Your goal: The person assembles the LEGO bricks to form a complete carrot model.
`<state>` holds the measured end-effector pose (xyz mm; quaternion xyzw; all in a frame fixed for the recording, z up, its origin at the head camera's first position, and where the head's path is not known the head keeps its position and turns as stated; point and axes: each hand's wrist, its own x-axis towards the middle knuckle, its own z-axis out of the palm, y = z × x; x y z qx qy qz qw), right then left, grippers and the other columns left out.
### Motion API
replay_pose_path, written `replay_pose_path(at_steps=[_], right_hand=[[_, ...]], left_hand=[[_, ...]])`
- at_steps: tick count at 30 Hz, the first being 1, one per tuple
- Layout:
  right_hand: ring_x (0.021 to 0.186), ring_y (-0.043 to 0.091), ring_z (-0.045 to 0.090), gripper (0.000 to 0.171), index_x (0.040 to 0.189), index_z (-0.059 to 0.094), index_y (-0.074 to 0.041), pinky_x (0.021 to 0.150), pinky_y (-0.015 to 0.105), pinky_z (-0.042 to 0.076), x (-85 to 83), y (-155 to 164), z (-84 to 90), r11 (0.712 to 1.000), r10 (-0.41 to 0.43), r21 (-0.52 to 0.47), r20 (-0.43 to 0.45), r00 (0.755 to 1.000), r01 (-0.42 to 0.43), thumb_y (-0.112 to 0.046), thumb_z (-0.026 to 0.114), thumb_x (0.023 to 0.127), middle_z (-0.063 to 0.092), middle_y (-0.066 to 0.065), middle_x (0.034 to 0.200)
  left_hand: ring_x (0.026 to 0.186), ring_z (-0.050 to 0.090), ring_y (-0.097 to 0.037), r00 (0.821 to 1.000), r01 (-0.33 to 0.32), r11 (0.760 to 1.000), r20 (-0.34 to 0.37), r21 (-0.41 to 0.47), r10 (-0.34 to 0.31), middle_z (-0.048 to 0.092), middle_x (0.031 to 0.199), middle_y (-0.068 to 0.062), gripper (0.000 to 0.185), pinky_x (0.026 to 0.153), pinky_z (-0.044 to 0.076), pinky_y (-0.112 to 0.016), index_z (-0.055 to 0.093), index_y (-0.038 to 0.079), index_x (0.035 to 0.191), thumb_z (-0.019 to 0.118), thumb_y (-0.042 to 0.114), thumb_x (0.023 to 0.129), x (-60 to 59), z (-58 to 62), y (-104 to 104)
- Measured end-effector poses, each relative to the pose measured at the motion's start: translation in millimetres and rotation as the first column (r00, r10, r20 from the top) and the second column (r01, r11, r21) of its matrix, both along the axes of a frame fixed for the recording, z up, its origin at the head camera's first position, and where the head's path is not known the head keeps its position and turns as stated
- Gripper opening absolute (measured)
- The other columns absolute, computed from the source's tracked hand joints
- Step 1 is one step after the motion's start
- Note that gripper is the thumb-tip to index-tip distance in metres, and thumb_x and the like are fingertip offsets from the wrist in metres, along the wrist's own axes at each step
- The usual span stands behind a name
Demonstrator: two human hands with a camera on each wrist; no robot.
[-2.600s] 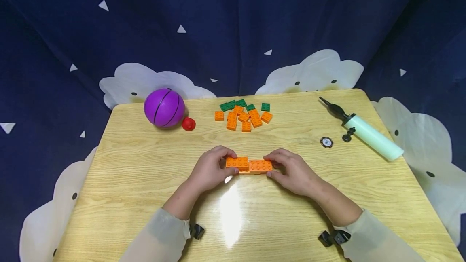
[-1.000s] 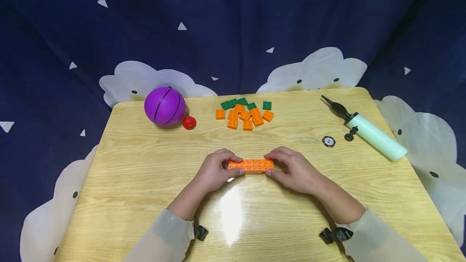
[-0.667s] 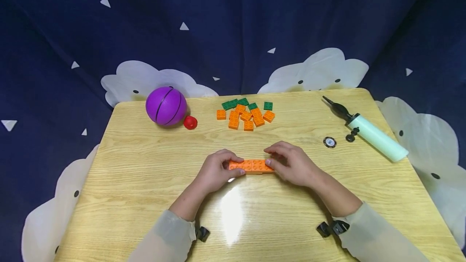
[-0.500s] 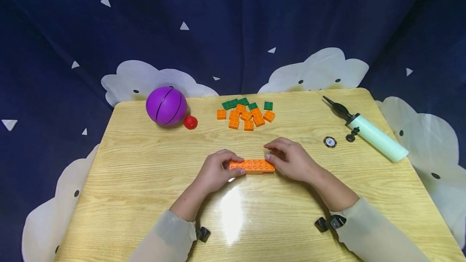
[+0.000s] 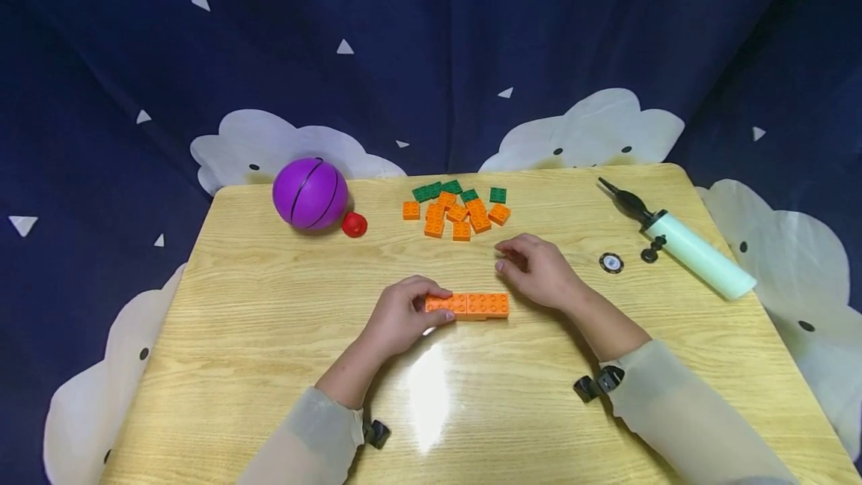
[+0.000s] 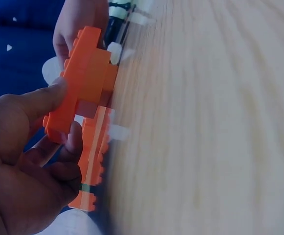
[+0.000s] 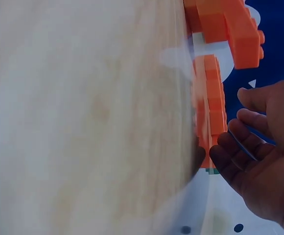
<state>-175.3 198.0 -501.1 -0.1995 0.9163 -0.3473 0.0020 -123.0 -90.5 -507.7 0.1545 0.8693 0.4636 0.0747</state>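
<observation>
An orange brick assembly (image 5: 474, 306) lies flat on the wooden table (image 5: 269, 320), near the middle. My left hand (image 5: 434, 304) grips its left end between thumb and fingers. The left wrist view shows the same grip of the left hand (image 6: 63, 115) on the orange assembly (image 6: 85, 85). My right hand (image 5: 503, 257) hovers apart from the assembly, between it and the loose brick pile (image 5: 458, 212); its fingers are loosely curled and hold nothing. In the right wrist view the right hand (image 7: 240, 127) is empty, close to orange bricks (image 7: 210, 103) of the pile.
A purple ball (image 5: 310, 194) and a red cap (image 5: 353, 225) sit at the back left. A pale green hand pump (image 5: 680, 242), a small black part (image 5: 649, 251) and a round disc (image 5: 610, 263) lie at the right. Dark blue cloth surrounds the table.
The upper orange brick came down level with the rest. My right hand then let go of the assembly's right end and moved back toward the pile. The left hand kept its grip.
</observation>
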Motion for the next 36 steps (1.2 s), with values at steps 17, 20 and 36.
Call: replay_pose_path(at_steps=[17, 20, 36], right_hand=[[0.113, 0.036, 0.062, 0.047, 0.135, 0.063, 0.002, 0.100, 0.052, 0.049, -38.4, -0.2, -0.2, 0.995, -0.091, 0.044, -0.011, 0.996, 0.091, -0.020, 0.075, 0.095, 0.060, 0.020, 0.133], [0.120, 0.039, 0.059, 0.051, 0.138, 0.061, 0.002, 0.105, 0.053, 0.046, -44.8, 0.0, -0.9, 0.993, -0.106, 0.056, -0.006, 0.994, 0.106, -0.020, 0.076, 0.094, 0.058, 0.021, 0.136], [0.127, 0.041, 0.052, 0.046, 0.137, 0.064, -0.003, 0.109, 0.055, 0.042, -73.1, -5.0, 2.5, 0.972, -0.144, 0.195, 0.057, 0.988, 0.130, -0.023, 0.073, 0.096, 0.056, 0.021, 0.138]], left_hand=[[0.069, 0.053, -0.014, 1.000, -0.023, 0.999, -0.008, -0.036, 0.022, 0.068, 0.095, 0.017, 0.026, 0.060, 0.044, -0.028, 0.080, 0.029, 0.108, 0.089, 0.029, 0.084, -8.7, 3.0, 0.6], [0.069, 0.053, -0.014, 0.999, -0.032, 0.999, -0.011, -0.042, 0.031, 0.068, 0.096, 0.017, 0.026, 0.061, 0.045, -0.028, 0.080, 0.028, 0.109, 0.089, 0.029, 0.084, -10.8, 2.1, 1.2], [0.070, 0.054, -0.015, 0.998, -0.058, 0.998, -0.001, -0.034, 0.058, 0.066, 0.093, 0.016, 0.028, 0.061, 0.045, -0.029, 0.081, 0.029, 0.109, 0.090, 0.031, 0.083, -15.7, 3.3, 4.3]])
